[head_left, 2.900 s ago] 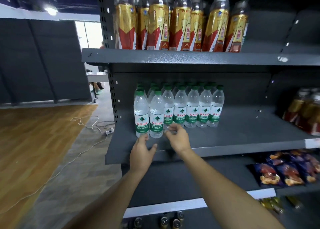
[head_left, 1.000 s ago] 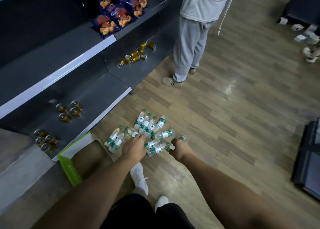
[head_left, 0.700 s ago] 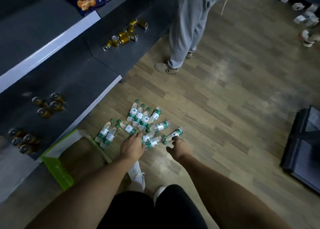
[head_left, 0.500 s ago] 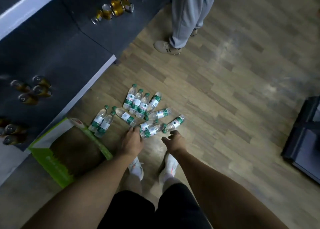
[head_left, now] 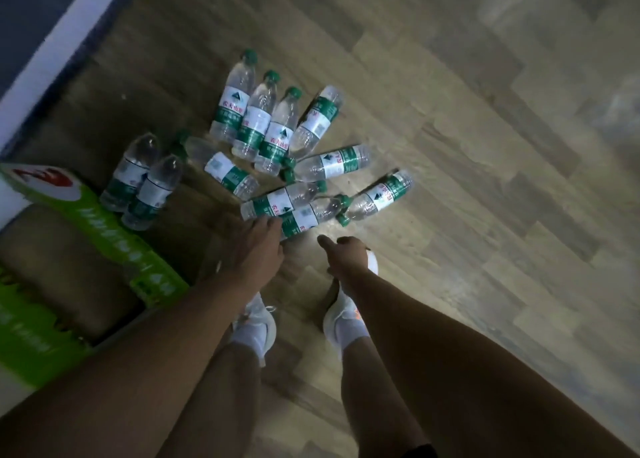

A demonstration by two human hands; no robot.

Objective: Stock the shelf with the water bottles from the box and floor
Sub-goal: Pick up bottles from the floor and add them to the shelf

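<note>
Water bottles (head_left: 258,121) lying scattered on floor (head_left: 450,180) beside green box (head_left: 114,239); left hand (head_left: 258,249) at nearest bottle (head_left: 304,216), grip hidden, cannot tell; right hand (head_left: 348,255) loosely curled, grip empty

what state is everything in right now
bottles, lying on their sides on the floor, none picked up
box, open, no bottles showing inside
left hand, fingers stretched onto the nearest bottle
right hand, loosely curled, holding nothing
</note>
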